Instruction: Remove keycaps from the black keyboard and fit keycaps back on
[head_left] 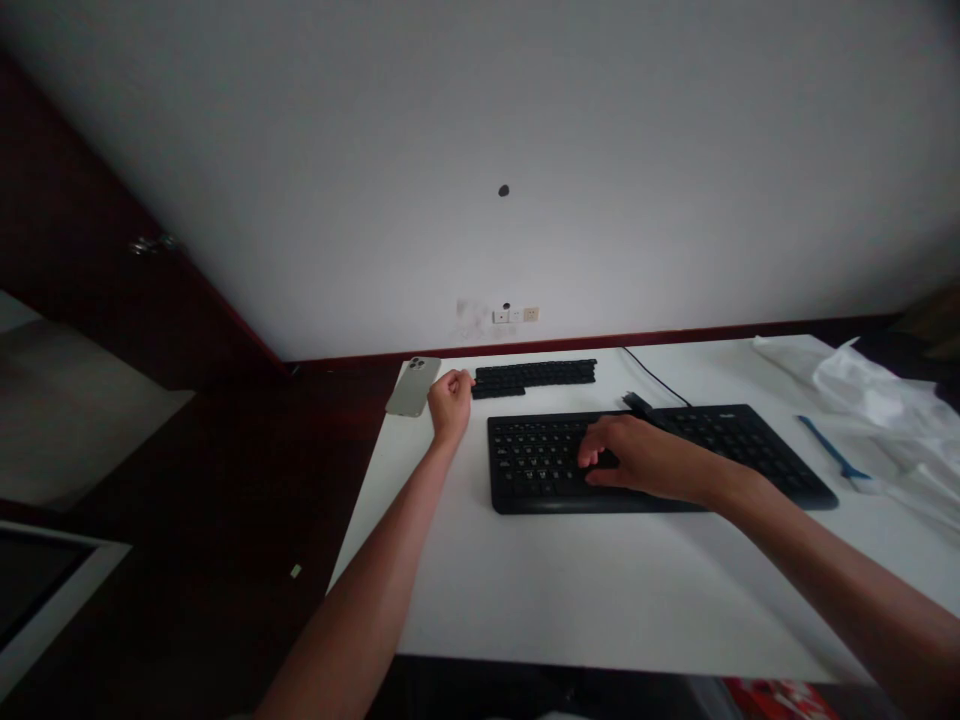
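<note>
A black keyboard (757, 450) lies on the white table (570, 590). My right hand (637, 457) rests on its middle keys, fingers curled down onto them. Behind the keyboard lies a row of loose black keycaps (536, 377). My left hand (450, 403) is at the left end of that row, fingers pinched together close to the end keycaps; what they hold, if anything, is too small to see. A pale phone (412, 386) lies face down just left of my left hand, at the table's far left corner.
A black cable (656, 378) runs from the keyboard to the table's back edge. A blue-handled tool (832, 452) and white plastic sheeting (885, 400) lie at the right. The table's left edge drops to a dark floor. A white wall with sockets (516, 315) stands behind.
</note>
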